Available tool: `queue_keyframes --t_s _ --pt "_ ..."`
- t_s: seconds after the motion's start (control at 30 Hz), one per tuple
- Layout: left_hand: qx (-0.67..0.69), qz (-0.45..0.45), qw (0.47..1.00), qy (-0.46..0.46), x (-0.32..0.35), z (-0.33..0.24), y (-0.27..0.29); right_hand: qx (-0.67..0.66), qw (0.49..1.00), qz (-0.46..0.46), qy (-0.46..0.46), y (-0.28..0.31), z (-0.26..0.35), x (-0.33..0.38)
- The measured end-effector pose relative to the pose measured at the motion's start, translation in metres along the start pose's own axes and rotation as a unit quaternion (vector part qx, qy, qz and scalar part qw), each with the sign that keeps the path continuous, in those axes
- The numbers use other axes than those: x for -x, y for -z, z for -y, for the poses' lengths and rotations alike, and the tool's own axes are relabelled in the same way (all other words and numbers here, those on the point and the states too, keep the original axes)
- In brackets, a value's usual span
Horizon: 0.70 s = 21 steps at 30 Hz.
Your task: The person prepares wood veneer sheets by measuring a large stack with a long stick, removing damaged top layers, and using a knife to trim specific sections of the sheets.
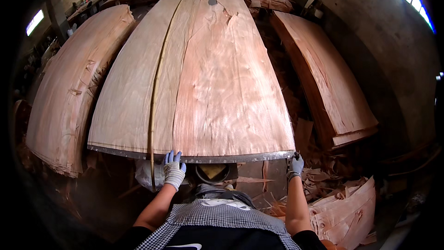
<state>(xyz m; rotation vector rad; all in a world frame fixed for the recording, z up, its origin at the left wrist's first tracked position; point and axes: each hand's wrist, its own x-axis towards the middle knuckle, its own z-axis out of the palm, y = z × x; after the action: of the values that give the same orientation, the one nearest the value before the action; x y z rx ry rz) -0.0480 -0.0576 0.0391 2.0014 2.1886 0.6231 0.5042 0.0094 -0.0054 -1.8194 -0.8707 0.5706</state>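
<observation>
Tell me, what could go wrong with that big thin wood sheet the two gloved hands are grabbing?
The veneer sheet already shows splits and a hole near its far end, so a tug might tear it further. The left hand and right hand grip only its near edge, so the thin edge could crack or splinter there. Scraps lie on the floor by the right hand, so tripping seems possible.

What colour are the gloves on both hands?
Pale grey-white knit gloves, with bluish fingertips on the left, seen in the head view.
</observation>
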Motion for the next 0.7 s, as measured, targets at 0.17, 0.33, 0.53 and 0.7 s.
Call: queue_keyframes --t_s 0.17,0.33,0.53,0.7 --pt "-0.041 0.055 0.997 0.022 0.013 0.020 0.012 0.294 0.955 -0.040 -0.024 -0.029 0.018 -0.010" --pt "0.007 0.108 0.992 0.057 -0.013 -0.003 -0.002 0.325 0.944 -0.007 -0.052 -0.046 0.039 -0.026" --pt "0.028 0.168 0.975 0.141 -0.022 -0.023 -0.015 0.326 0.940 -0.027 -0.099 -0.072 0.067 -0.017" --pt "0.078 0.110 0.986 0.094 -0.027 -0.026 -0.033 0.189 0.978 0.030 -0.079 -0.059 0.036 -0.054"
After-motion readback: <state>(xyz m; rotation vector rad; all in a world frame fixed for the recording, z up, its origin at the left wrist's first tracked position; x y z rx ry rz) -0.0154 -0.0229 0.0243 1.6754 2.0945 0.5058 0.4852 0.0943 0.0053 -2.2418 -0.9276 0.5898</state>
